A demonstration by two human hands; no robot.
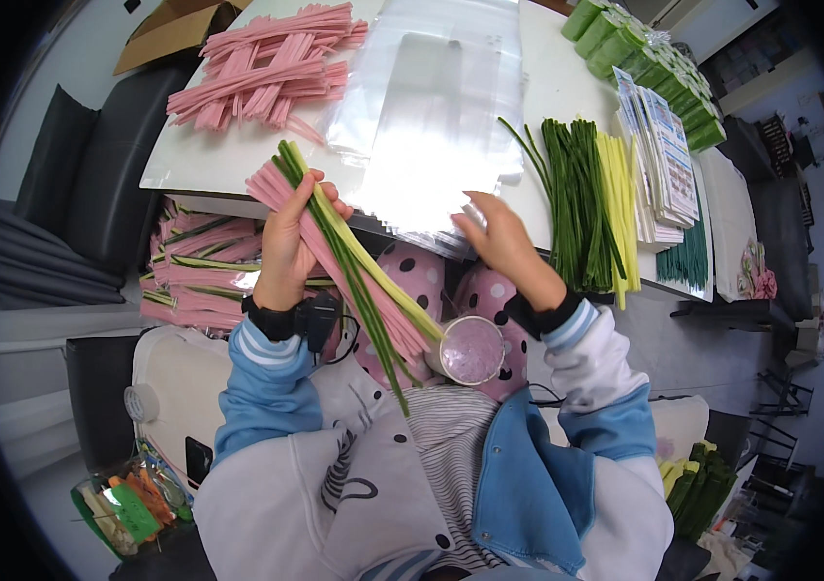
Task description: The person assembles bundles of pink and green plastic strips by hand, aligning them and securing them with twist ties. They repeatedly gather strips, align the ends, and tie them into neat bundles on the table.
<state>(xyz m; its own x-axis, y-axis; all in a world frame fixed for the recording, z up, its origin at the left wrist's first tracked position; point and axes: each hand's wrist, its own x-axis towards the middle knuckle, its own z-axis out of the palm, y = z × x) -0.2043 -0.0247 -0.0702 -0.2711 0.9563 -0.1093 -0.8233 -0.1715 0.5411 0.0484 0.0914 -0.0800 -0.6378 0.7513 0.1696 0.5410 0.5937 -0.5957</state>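
My left hand [290, 240] is closed around a bundle of fuzzy craft stems [375, 290] in pink, dark green and pale yellow, which slants down to the right over my lap. My right hand [495, 236] holds nothing, its thumb and forefinger apart near the edge of a stack of clear plastic sleeves [433, 109] on the white table. A round cup-like container [471, 350] lies at my lap, beside the bundle's lower end. To the right of my right hand lie dark green stems [575, 203] and pale yellow stems [617, 210].
Pink stem bundles [274, 65] lie criss-crossed at the table's back left. Printed cards [662, 160] and green rolls [644, 65] stand at the right. Wrapped pink and green bundles [208, 269] fill a space below the table's left edge. A tape roll [141, 403] lies on the seat.
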